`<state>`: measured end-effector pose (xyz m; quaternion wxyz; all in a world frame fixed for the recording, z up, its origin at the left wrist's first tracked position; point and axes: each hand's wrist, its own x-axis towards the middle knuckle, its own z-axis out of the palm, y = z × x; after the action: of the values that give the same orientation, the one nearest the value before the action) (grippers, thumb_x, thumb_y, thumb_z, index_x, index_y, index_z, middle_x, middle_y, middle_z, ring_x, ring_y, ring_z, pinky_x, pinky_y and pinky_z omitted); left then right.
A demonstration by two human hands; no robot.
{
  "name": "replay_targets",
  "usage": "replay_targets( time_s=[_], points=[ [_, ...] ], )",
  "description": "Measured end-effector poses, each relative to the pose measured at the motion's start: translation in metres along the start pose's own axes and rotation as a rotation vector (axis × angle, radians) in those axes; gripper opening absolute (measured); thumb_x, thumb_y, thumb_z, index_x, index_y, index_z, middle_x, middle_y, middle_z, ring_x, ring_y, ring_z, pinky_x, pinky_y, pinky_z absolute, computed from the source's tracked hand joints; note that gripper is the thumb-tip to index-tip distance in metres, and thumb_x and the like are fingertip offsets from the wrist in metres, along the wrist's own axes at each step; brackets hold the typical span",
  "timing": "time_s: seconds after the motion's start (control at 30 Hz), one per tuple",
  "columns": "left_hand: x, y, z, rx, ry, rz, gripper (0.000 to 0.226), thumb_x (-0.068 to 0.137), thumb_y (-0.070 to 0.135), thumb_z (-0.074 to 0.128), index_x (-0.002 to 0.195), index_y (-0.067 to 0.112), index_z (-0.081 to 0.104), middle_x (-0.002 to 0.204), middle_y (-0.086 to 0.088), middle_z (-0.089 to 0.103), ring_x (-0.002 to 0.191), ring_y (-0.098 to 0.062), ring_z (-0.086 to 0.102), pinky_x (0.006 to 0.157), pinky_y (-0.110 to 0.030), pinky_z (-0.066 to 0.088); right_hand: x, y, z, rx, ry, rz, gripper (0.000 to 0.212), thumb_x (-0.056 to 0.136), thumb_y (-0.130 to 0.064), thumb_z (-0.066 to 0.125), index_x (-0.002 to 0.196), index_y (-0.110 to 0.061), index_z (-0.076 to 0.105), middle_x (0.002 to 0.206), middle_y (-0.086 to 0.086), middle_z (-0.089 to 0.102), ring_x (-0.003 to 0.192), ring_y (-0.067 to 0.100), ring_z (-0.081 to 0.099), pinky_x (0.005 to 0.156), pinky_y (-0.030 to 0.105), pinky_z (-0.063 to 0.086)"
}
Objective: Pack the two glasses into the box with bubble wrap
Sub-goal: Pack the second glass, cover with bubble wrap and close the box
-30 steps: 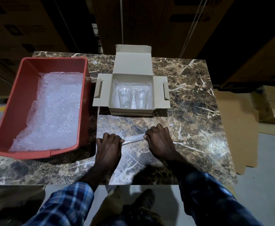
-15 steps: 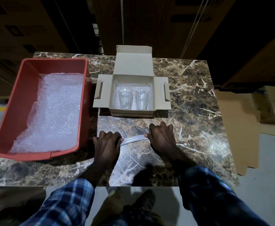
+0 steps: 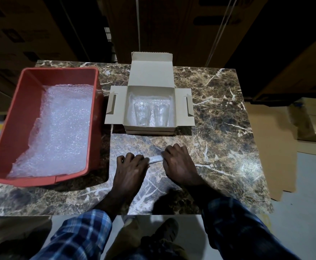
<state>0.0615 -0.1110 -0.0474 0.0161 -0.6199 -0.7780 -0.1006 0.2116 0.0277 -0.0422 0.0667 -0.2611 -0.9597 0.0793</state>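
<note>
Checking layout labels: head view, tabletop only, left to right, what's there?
Red plastic bin lined with bubble wrap → open cardboard box holding two clear glasses → bare brown marble tabletop.

We see a dim scene lit from above: the marble table [image 3: 219, 117] shows soft glare at its right, the red bin [image 3: 13, 117] casts shadow rightward, surroundings sink into darkness, and wide-angle distortion bends the edges.
</note>
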Motion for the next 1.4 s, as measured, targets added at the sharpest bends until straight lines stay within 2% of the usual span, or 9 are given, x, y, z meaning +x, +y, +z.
replay_targets(
  time_s=[0.1,0.23,0.5,0.67,0.77,0.83,0.93,1.2,1.4],
  points=[
    [0.006,-0.003,-0.001,0.006,-0.010,-0.003,0.017,0.096,0.030,0.055,0.103,0.021,0.066,0.099,0.003,0.066,0.088,-0.027,0.052,0.075,-0.043,0.035,-0.009,0.004,-0.001,-0.063,0.007,-0.038,0.024,0.089,-0.035,0.062,0.103,-0.016,0.068,0.106,0.003,0.062,0.096,0.025,0.053,0.080,0.041,0.035],
    [0.012,-0.011,-0.004,0.031,-0.007,0.030,0.013,0.096,0.029,0.056,0.096,0.020,0.066,0.094,0.003,0.065,0.090,-0.026,0.051,0.075,-0.042,0.035,-0.011,0.011,-0.004,-0.128,0.032,0.001,0.009,0.089,-0.015,0.066,0.099,-0.014,0.067,0.101,0.003,0.064,0.092,0.026,0.051,0.078,0.041,0.034],
    [0.047,-0.014,-0.045,0.054,-0.042,0.065,0.035,0.082,0.027,0.034,0.087,0.016,0.066,0.083,-0.003,0.069,0.086,-0.029,0.056,0.073,-0.041,0.033,-0.019,0.012,-0.014,-0.075,0.164,0.085,0.022,0.077,-0.002,0.075,0.095,-0.009,0.064,0.087,0.007,0.060,0.084,0.027,0.047,0.074,0.039,0.033],
    [0.097,-0.024,-0.085,-0.004,0.100,0.121,0.023,0.080,0.026,0.050,0.086,0.013,0.068,0.080,-0.006,0.068,0.083,-0.032,0.058,0.067,-0.039,0.044,-0.003,0.004,-0.053,-0.053,0.294,0.102,0.003,0.094,-0.014,0.060,0.092,-0.012,0.062,0.086,0.006,0.057,0.082,0.028,0.049,0.076,0.041,0.036],
    [0.142,-0.035,-0.095,-0.048,0.153,0.152,0.019,0.074,0.001,0.070,0.089,0.014,0.072,0.083,-0.006,0.070,0.087,-0.034,0.056,0.069,-0.036,0.034,0.018,-0.003,-0.068,-0.072,0.366,0.220,0.010,0.094,-0.020,0.056,0.092,-0.013,0.063,0.088,0.004,0.058,0.084,0.026,0.047,0.076,0.041,0.035],
    [0.174,-0.038,-0.101,-0.065,0.111,0.177,0.029,0.077,-0.008,0.069,0.097,0.013,0.074,0.092,-0.006,0.072,0.094,-0.033,0.052,0.072,-0.034,0.025,0.031,-0.006,-0.070,-0.053,0.396,0.304,0.010,0.093,-0.020,0.058,0.089,-0.012,0.063,0.085,0.005,0.059,0.084,0.027,0.049,0.075,0.041,0.036],
    [0.220,-0.043,-0.103,-0.092,0.022,0.260,0.026,0.089,0.001,0.066,0.110,0.015,0.072,0.107,-0.002,0.072,0.103,-0.026,0.047,0.077,-0.034,0.024,0.050,-0.008,-0.070,-0.016,0.386,0.450,0.010,0.091,-0.019,0.059,0.088,-0.012,0.064,0.087,0.005,0.062,0.087,0.025,0.049,0.078,0.041,0.035],
    [0.296,-0.047,-0.079,-0.326,-0.339,0.429,0.016,0.089,0.001,0.069,0.103,0.007,0.074,0.101,-0.008,0.074,0.094,-0.023,0.065,0.081,-0.043,0.055,0.082,-0.013,-0.065,-0.001,0.312,0.713,0.018,0.085,-0.026,0.059,0.081,-0.012,0.068,0.082,0.004,0.067,0.090,0.024,0.050,0.080,0.039,0.028],
    [0.317,-0.038,-0.063,-0.324,-0.322,0.554,0.016,0.086,0.007,0.074,0.102,0.010,0.077,0.099,-0.005,0.075,0.094,-0.020,0.066,0.075,-0.025,0.044,0.095,-0.019,-0.062,-0.053,0.265,0.795,0.020,0.080,-0.027,0.055,0.077,-0.012,0.068,0.078,0.006,0.067,0.085,0.026,0.053,0.075,0.039,0.029]
  ],
)
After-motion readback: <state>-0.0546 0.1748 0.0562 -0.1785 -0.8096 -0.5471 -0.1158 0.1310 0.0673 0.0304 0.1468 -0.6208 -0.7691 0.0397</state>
